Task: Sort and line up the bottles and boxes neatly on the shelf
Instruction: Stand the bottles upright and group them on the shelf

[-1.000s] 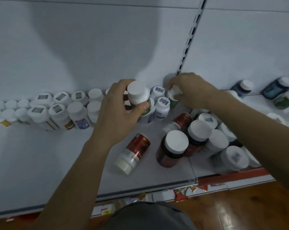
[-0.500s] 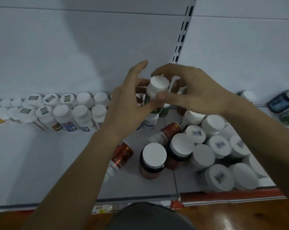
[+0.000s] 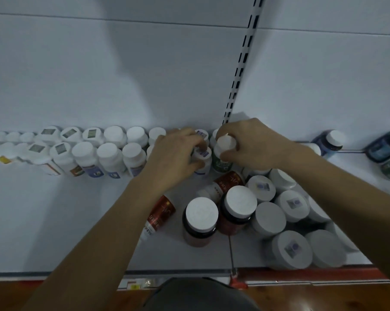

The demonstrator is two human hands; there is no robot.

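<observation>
right hand (image 3: 252, 144) pinches green-label bottle (image 3: 222, 163) at row (image 3: 111, 151) end; left hand (image 3: 174, 156) grips blue-label bottle (image 3: 204, 157); risk: a nudge could topple the row.

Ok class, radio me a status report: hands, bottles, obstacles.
Left hand grips purple-label bottle. Right hand grips green-label bottle at row's end. Toppled red bottle lies just in front.

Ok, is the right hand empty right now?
No, the right hand grips a green-labelled bottle by its white cap, while the left hand holds a blue-labelled bottle beside it.
</observation>
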